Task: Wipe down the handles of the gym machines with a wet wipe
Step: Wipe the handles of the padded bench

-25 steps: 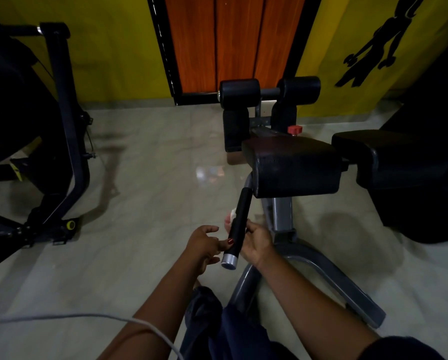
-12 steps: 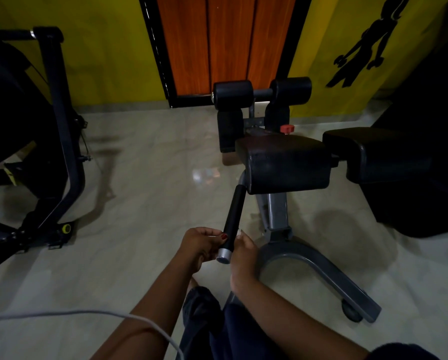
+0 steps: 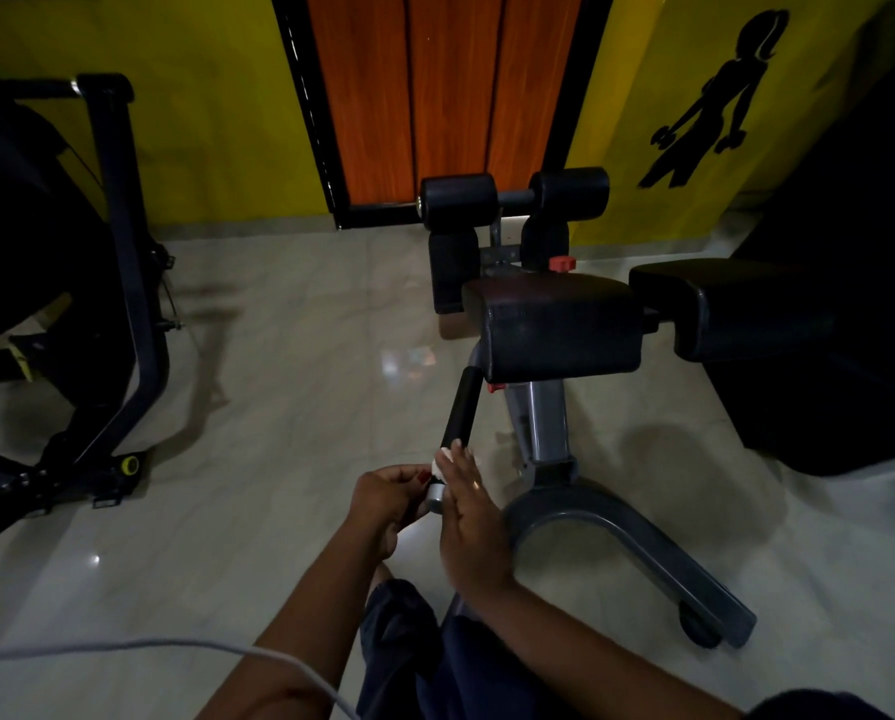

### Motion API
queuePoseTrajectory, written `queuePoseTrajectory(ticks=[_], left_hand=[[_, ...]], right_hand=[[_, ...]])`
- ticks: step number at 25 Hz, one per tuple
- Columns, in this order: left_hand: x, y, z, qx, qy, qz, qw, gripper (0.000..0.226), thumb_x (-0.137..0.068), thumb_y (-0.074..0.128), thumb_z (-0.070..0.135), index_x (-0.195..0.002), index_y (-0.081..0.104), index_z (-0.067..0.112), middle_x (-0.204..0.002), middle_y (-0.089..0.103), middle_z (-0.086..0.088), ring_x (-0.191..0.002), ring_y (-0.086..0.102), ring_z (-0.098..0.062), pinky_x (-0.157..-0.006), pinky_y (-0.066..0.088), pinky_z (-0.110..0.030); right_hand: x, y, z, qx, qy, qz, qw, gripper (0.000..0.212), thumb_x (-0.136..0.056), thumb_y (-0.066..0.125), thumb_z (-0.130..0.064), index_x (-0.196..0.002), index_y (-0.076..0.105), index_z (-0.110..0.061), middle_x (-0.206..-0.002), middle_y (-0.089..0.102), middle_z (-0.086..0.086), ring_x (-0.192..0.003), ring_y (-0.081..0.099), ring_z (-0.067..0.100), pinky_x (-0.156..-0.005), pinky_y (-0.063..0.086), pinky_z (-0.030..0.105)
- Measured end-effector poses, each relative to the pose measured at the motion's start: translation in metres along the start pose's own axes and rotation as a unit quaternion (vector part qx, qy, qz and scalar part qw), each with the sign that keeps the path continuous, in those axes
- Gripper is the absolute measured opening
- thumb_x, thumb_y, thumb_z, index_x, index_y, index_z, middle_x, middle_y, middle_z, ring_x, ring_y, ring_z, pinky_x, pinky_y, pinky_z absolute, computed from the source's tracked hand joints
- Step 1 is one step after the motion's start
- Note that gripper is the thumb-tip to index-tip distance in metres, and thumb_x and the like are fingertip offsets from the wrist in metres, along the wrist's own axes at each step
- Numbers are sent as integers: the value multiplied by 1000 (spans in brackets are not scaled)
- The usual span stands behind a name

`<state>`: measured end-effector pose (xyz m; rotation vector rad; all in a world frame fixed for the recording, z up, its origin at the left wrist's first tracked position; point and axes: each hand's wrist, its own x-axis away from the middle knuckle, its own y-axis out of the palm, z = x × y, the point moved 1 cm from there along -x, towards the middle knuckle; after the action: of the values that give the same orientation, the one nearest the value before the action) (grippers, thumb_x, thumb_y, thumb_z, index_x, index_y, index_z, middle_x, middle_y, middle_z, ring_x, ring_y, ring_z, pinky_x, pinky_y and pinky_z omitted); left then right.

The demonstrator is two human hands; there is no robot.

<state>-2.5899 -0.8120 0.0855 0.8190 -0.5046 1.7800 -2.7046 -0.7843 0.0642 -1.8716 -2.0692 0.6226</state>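
A black foam-covered handle with a silver end cap sticks out from the left side of a padded bench machine. A white wet wipe is bunched on the handle just above the cap. My right hand lies against the handle's right side, fingers fairly straight, pressing the wipe to it. My left hand is on the other side, with curled fingers and thumb pinching the handle's lower end by the cap.
The bench's grey curved foot with a wheel runs along the floor to my right. Black roller pads stand at the back before an orange door. Another black machine frame stands at the left. A white cable crosses the lower left.
My right hand has slid down the handle with the wipe and its fingers have straightened. My left hand has stayed at the handle's end. The camera has moved closer.
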Motion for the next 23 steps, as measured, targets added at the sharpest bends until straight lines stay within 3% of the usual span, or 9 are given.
queuePoseTrajectory(ticks=[6, 10, 12, 14, 16, 17, 19, 21, 23], left_hand=[[12, -3, 11, 22, -6, 6, 1000, 28, -96, 36, -12, -101, 63, -5, -84, 67, -18, -64, 65, -25, -53, 58, -26], [13, -7, 9, 19, -12, 34, 999, 22, -95, 48, -1, -107, 66, -3, -89, 68, -20, -71, 65, -28, -57, 57, -31], [15, -6, 9, 12, -8, 30, 999, 20, -94, 51, 0, -104, 68, -3, -88, 69, -20, -70, 64, -27, -62, 57, -32], [21, -5, 9, 7, 4, 18, 1000, 21, -94, 49, -1, -104, 67, -2, -83, 68, -16, -69, 63, -25, -64, 54, -32], [26, -4, 8, -2, 24, 16, 1000, 19, -95, 50, -1, -103, 67, -2, -83, 68, -14, -71, 63, -24, -67, 51, -32], [28, -3, 6, -22, 40, 24, 999, 17, -94, 53, 0, -102, 68, -1, -84, 69, -13, -72, 64, -23, -68, 51, -31], [29, -2, 2, -71, 77, 44, 994, 15, -92, 59, 4, -99, 72, 3, -85, 72, -11, -76, 66, -22, -67, 50, -29], [30, -3, 0, -109, 109, 55, 986, 15, -90, 62, 10, -97, 75, 9, -86, 74, -7, -83, 69, -21, -66, 47, -27], [35, -3, -1, -136, 140, 56, 979, 16, -91, 62, 22, -93, 77, 17, -87, 75, -3, -86, 68, -19, -69, 47, -27]], right_hand=[[-36, -9, -16, 147, 7, -125, 981, 47, -98, 38, -11, -144, 39, 0, -156, 27, 12, -147, 17, 25, -120, 13, 32], [-11, -29, -10, 210, -331, -139, 909, 35, -89, 45, -10, -115, 65, 1, -125, 62, 16, -126, 49, 29, -111, 36, 40], [-20, -29, 2, 269, -377, -85, 882, 36, -89, 45, -13, -115, 65, 1, -124, 63, 17, -123, 53, 32, -113, 33, 35], [-8, -17, 2, 290, -218, -22, 931, 40, -95, 43, -14, -131, 51, 2, -139, 51, 17, -129, 48, 32, -111, 36, 32], [20, 1, -10, 118, 40, -7, 992, 48, -101, 42, -15, -147, 32, -5, -149, 39, 7, -135, 42, 22, -106, 40, 23], [28, 10, -16, -1, 155, 7, 988, 49, -102, 44, -17, -149, 33, -9, -144, 47, 5, -131, 48, 19, -103, 40, 20], [22, 17, -32, -255, 355, 113, 892, 39, -99, 50, -22, -135, 53, -6, -123, 64, 7, -113, 61, 21, -100, 46, 29], [-5, 16, -39, -487, 495, 183, 695, 26, -98, 51, -17, -114, 58, 3, -109, 64, 16, -104, 61, 29, -99, 48, 39], [-26, 7, -39, -610, 527, 167, 567, 27, -100, 42, -9, -121, 49, 6, -118, 55, 27, -113, 55, 39, -102, 44, 48]])
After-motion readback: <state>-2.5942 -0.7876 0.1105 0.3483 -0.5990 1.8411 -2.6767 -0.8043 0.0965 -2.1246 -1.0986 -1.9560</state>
